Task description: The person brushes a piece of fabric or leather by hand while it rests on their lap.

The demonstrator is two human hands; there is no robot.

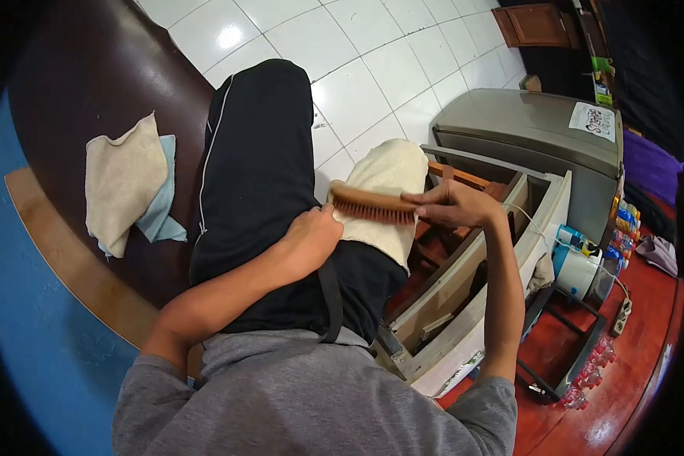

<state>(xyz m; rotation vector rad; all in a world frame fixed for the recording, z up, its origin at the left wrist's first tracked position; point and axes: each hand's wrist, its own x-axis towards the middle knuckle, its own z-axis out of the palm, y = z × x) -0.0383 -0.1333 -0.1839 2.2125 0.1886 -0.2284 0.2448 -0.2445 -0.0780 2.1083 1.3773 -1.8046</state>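
A cream cloth (391, 169) is draped over my right thigh, on top of black trousers. My right hand (457, 205) grips one end of a wooden brush (372, 199), whose brown bristles face down toward the cloth. Whether the bristle tips touch the fabric is hard to tell. At the cloth's left edge, my left hand (317, 229) is closed and pinches the fabric, close to the brush's far end.
On the brown seat (61, 83) at my left lie a beige cloth (125, 182) and a light blue cloth (159, 213). A wooden drawer frame (463, 281) stands close at my right, before a grey cabinet-like box (509, 125). A power strip (622, 315) rests farther right.
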